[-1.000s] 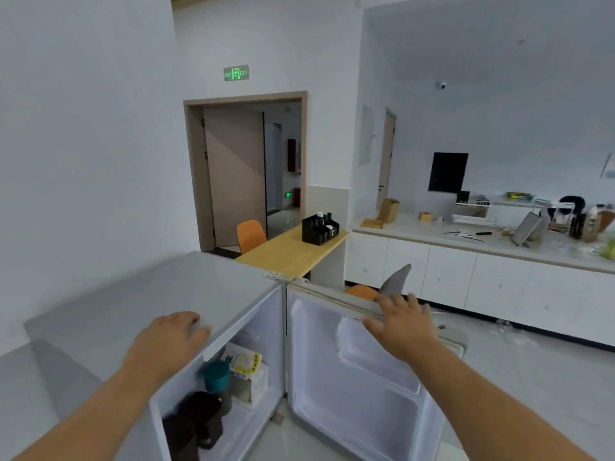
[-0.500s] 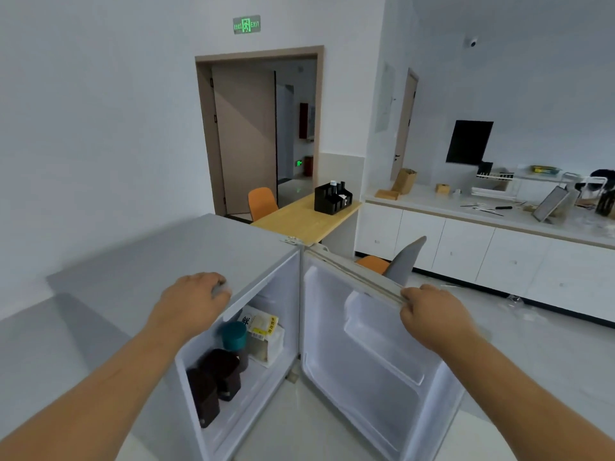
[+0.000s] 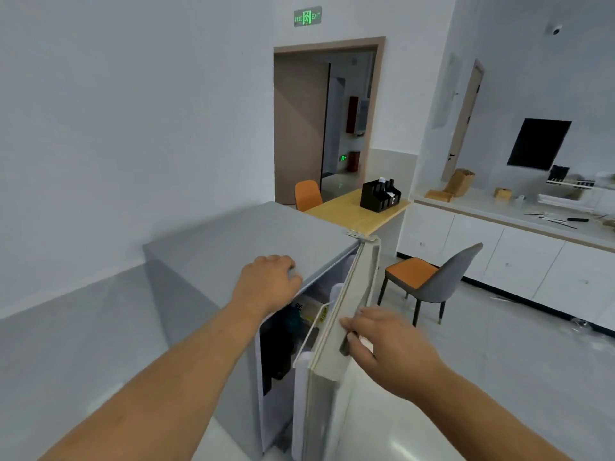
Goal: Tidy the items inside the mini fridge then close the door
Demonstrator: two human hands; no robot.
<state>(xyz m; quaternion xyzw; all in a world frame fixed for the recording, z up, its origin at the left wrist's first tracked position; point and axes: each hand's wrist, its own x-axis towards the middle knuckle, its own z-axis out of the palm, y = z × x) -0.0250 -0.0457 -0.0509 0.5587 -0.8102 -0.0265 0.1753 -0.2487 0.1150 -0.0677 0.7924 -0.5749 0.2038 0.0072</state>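
Fingers curled on door top edge.

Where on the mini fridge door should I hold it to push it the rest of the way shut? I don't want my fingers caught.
Judging by its pose, grip the door at its free top corner, coming from the outer face, where the right hand rests. That edge is far from the hinge, and fingers stay outside the narrow gap. The left hand steadies the fridge top.

I take this for an office break room: a lit green exit sign over the far doorway, a long white cabinet counter at right, a mini fridge nearby, orange-seated chairs.
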